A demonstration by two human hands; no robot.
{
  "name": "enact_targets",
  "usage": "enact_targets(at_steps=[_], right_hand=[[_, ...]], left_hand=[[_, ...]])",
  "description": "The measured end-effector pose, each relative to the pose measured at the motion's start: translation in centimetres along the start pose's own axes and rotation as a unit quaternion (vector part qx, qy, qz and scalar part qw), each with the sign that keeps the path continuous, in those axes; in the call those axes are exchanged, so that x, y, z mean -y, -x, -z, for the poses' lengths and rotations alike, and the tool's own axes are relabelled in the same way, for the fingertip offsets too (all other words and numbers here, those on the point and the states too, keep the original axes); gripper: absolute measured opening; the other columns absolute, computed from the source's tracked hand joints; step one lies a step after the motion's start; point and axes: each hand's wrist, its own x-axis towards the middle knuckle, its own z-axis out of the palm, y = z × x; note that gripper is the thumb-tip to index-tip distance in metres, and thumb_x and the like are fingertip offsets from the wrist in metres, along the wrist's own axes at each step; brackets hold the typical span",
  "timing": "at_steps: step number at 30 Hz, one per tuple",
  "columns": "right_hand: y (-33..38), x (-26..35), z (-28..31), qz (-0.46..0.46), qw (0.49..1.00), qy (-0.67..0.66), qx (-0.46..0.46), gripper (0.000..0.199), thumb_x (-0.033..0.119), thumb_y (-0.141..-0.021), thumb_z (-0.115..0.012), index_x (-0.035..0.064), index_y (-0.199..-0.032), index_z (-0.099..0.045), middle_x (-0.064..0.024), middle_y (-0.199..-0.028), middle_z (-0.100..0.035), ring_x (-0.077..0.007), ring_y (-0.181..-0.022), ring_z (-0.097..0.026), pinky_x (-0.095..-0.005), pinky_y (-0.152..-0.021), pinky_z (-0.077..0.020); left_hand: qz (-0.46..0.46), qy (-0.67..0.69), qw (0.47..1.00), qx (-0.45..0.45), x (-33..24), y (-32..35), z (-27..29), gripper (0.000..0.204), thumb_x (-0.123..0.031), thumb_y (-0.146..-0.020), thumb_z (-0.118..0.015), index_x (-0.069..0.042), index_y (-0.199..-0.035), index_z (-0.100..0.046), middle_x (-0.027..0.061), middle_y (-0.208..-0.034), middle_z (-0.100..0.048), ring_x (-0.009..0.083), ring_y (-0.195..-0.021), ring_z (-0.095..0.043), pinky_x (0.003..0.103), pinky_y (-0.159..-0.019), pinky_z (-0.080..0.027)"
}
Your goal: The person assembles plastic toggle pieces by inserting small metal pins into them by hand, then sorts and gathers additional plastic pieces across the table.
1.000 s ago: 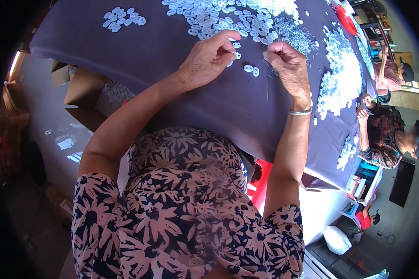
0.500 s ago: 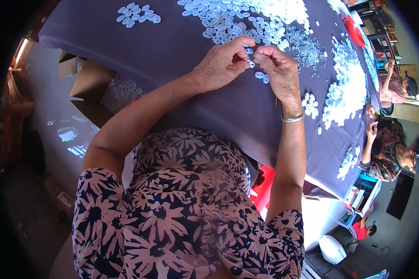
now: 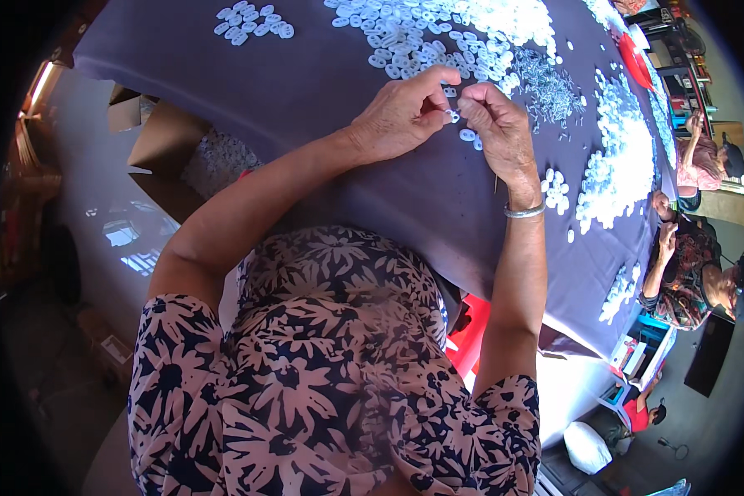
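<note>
Closer together than a second ago, the two hands now nearly meet at the fingertips, the right hand (image 3: 504, 136) having come in toward the left hand (image 3: 397, 120). Thumb and finger of the left grip are clamped on a small white piece (image 3: 452, 117) with holes, held up over the bench (image 3: 331, 194). On the right, the grip's thumb and forefinger are together; whether anything sits between them I cannot tell. Just beside those fingers lie a couple of loose pieces (image 3: 468, 135), and a bracelet (image 3: 525, 212) circles the right wrist. Next to that wrist is a small cluster (image 3: 556, 194). Farther from the bench's near edge spreads a pile of white pieces (image 3: 405, 37), with a heap of tiny pins (image 3: 547, 87) at its right. Toward the right edge is a bright white heap (image 3: 618, 161); toward the left corner, a small group (image 3: 244, 20). Past the near edge, at left, stands an open cardboard box (image 3: 169, 140). A co-worker (image 3: 686, 269) sits by the right edge.
</note>
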Motion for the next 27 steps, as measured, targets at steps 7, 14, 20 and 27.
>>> enact_targets(at_steps=[7, 14, 20, 27], right_hand=[[0.0, 0.2, 0.0, 0.003, 1.000, 0.024, 0.014, 0.010, 0.012, -0.089, -0.064, 0.0025, -0.090, -0.061, 0.0035, -0.071, -0.053, -0.0061, -0.064, -0.044, -0.0217, -0.056, -0.0395], [0.0, 0.2, 0.1, 0.023, 0.997, 0.072, 0.035, 0.014, 0.015, -0.092, -0.061, 0.0017, -0.093, -0.060, 0.0041, -0.076, -0.054, -0.0047, -0.067, -0.047, -0.0204, -0.060, -0.0416], [-0.1, 0.8, -0.2, 0.021, 0.991, 0.126, 0.041, 0.016, 0.018, -0.092, -0.060, 0.0014, -0.093, -0.059, -0.0007, -0.072, -0.056, -0.0079, -0.061, -0.052, -0.0229, -0.057, -0.0454], [-0.2, 1.1, -0.9, 0.031, 0.990, 0.136, 0.026, 0.016, 0.017, -0.093, -0.059, 0.0014, -0.090, -0.059, -0.0012, -0.069, -0.056, -0.0078, -0.058, -0.051, -0.0229, -0.054, -0.0447]], left_hand=[[0.000, -0.003, 1.000, 0.003, 0.0, 0.0, 0.1, 0.041, 0.001, -0.080, -0.060, -0.008, -0.118, -0.048, 0.0047, -0.073, -0.060, 0.0144, -0.062, -0.059, 0.028, -0.060, -0.049], [0.040, -0.013, 0.998, 0.040, -0.4, 0.1, 0.4, 0.044, 0.000, -0.084, -0.059, -0.007, -0.126, -0.045, 0.0028, -0.080, -0.059, 0.0104, -0.072, -0.058, 0.026, -0.068, -0.049], [0.041, -0.019, 0.998, 0.042, -0.5, 0.1, 0.4, 0.044, -0.001, -0.085, -0.059, -0.008, -0.126, -0.043, 0.0033, -0.082, -0.058, 0.0111, -0.074, -0.058, 0.026, -0.070, -0.048], [0.073, 0.005, 0.996, 0.042, -0.3, 0.0, 0.4, 0.043, -0.002, -0.086, -0.058, -0.008, -0.125, -0.041, 0.0037, -0.083, -0.057, 0.0110, -0.077, -0.057, 0.025, -0.073, -0.047]])
